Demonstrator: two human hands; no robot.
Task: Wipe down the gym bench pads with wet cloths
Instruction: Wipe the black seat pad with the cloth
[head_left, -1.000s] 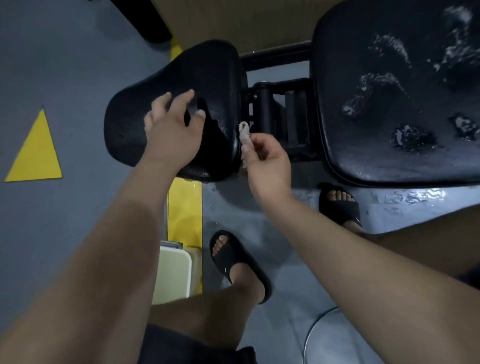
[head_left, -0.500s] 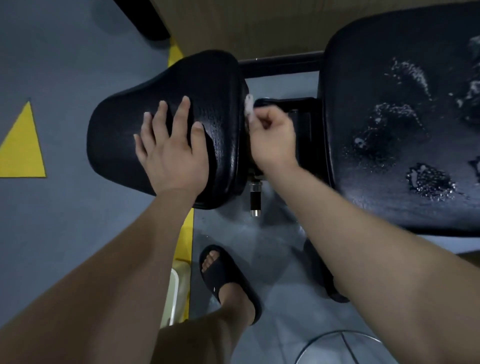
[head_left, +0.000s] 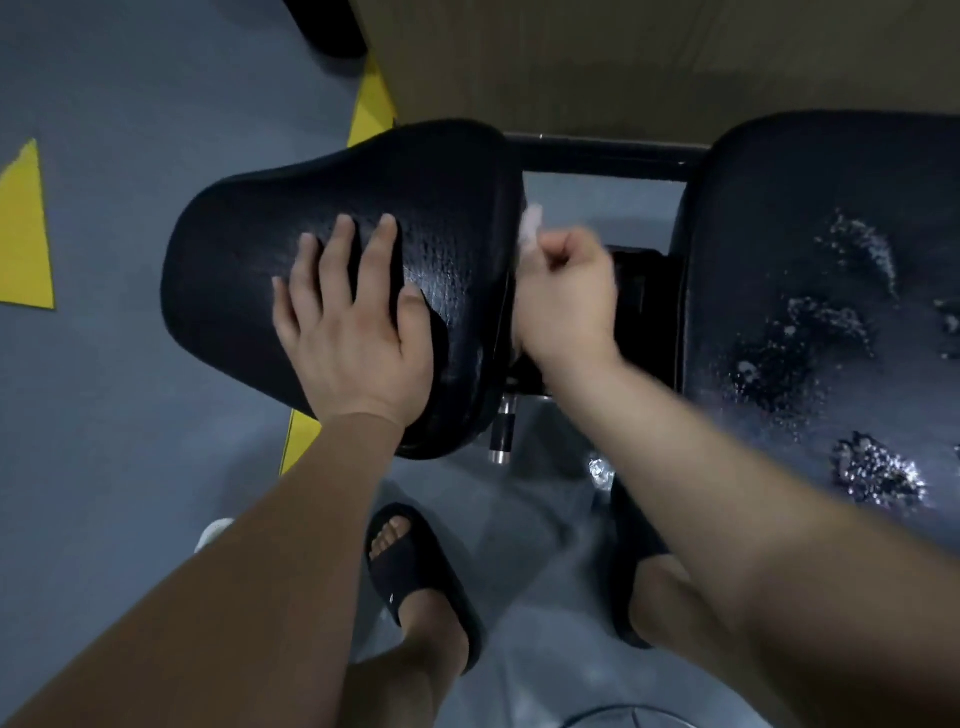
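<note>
**Cloth at the seat pad's right edge**

The seat pad (head_left: 415, 208), small, black and textured, sat left of centre with a glossy sheen on its top. A pale cloth (head_left: 531, 228) stood at its right edge, in the gap between the 2 pads. It was too blurred to tell whether it touched the pad.

The right hand (head_left: 566, 296) was curled into a fist round the cloth, knuckles up, with the cloth sticking out past the fingers. The left hand (head_left: 353, 332) lay flat on the seat pad. Its fingers were straight and slightly spread, its thumb pointed right, and it gripped nothing.

To the right, the larger back pad (head_left: 805, 312) carried white foam (head_left: 878, 470) in scattered patches, along with droplets. A black bar (head_left: 597, 158) ran between the 2 pads on the far side. A pin (head_left: 501, 434) with a silver tip hung below the seat pad's near edge.

Beneath lay a grey floor (head_left: 130, 415), shiny with wet under the bench. A left sandal (head_left: 415, 577) and a right sandal (head_left: 628, 545), both black, stood on it. A yellow triangle (head_left: 26, 239) marked the floor at the left edge. A tan panel (head_left: 623, 62) filled the top of the view.
</note>
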